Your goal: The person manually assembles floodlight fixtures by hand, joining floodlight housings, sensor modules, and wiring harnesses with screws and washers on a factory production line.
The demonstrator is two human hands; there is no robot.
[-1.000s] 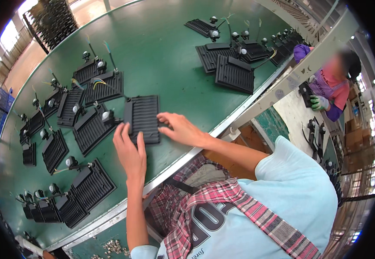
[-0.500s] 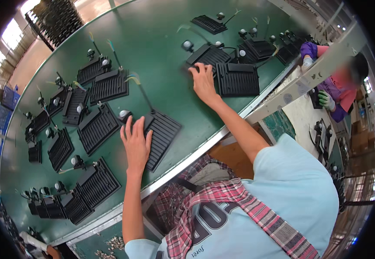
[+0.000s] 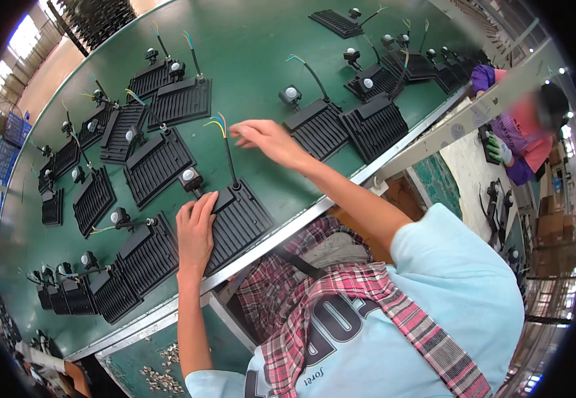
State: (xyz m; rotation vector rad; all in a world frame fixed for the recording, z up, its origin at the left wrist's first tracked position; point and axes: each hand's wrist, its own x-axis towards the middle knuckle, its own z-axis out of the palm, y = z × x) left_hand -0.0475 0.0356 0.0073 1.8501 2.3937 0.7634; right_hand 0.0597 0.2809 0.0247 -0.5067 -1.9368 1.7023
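Green desk (image 3: 261, 60) fills most of the head view, a big rounded surface with a pale metal rim along its near edge, and many black ribbed housings lie spread over it, each with a small round sensor and a short cable ending in coloured wires.

Nearest the person lies one housing (image 3: 238, 222), flat on the desk close to the rim. The left hand (image 3: 195, 229) rests palm down on its left part, fingers stretched and flat, gripping nothing. From the top of that housing a black cable (image 3: 229, 162) rises toward the far side, its coloured wire ends (image 3: 215, 123) fanned out at the tip.

The right hand (image 3: 265, 138) hangs just right of those wire ends, fingers loosely curled and pointing left toward them; whether it touches them cannot be told, and it holds nothing that shows. A sensor (image 3: 190, 178) sits just left of the cable's foot.

Further housings lie to the right of that hand (image 3: 318, 126) and in rows along the left side (image 3: 155, 166).

At the far right a co-worker (image 3: 523, 142) in a purple sleeve and green glove works at another bench.
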